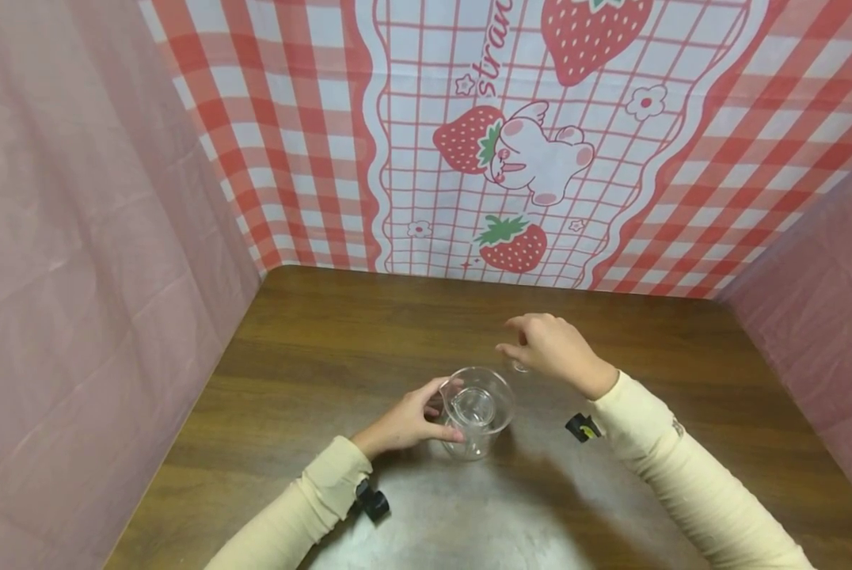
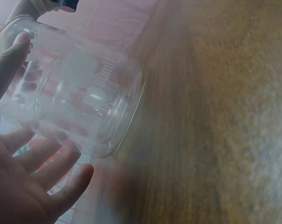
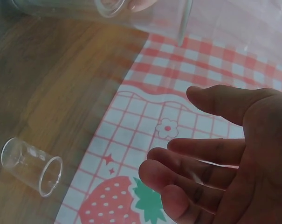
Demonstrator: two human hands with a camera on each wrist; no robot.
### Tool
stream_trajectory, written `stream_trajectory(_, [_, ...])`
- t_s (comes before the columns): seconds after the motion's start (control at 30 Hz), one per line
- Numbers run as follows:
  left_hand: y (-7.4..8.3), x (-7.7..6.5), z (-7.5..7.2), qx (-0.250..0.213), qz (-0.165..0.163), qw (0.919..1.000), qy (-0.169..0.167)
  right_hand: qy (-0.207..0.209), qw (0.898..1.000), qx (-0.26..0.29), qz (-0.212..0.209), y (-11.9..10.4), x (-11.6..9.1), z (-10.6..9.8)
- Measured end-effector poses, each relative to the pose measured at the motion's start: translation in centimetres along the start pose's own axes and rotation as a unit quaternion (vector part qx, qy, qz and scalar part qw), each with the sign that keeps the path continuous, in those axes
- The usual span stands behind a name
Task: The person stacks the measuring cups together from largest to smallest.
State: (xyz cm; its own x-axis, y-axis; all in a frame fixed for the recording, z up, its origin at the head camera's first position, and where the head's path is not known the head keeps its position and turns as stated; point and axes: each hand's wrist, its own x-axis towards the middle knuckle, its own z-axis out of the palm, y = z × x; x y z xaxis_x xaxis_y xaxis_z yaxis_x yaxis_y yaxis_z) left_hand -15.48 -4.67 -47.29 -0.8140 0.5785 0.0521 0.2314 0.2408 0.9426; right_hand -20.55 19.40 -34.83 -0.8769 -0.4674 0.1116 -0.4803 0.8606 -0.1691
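A large clear glass beaker [image 1: 492,431] stands upright on the table, with a smaller beaker [image 1: 476,406] nested inside it. My left hand [image 1: 413,419] holds the large beaker from its left side, thumb near the front wall and fingers around the back. White printed markings show on the glass in the left wrist view. Raised to the right of the beakers, my right hand [image 1: 557,352] has thumb and fingers apart and nothing between them. A small clear beaker [image 3: 31,166] stands on the table below the right hand; in the head view that hand mostly hides it.
The brown wooden table [image 1: 312,340] ends at a red-and-white checked strawberry cloth [image 1: 426,182] behind. Pink curtains [image 1: 91,277] hang on the left and right sides. Black wrist devices [image 1: 372,502] sit by both cream sleeves [image 1: 690,467].
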Motion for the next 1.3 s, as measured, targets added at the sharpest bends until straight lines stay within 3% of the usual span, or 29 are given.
stream_trajectory(0.77, [0.0, 0.0, 0.0, -0.001, 0.001, 1.0000, -0.002, -0.014, 0.999, 0.011, 0.051, 2.1, 0.0, 0.6])
stream_trajectory(1.3, [-0.1, 0.1, 0.0, 0.003, 0.004, 1.0000, 0.000, -0.004, 0.998, 0.011, 0.062, 3.5, 0.0, 1.5])
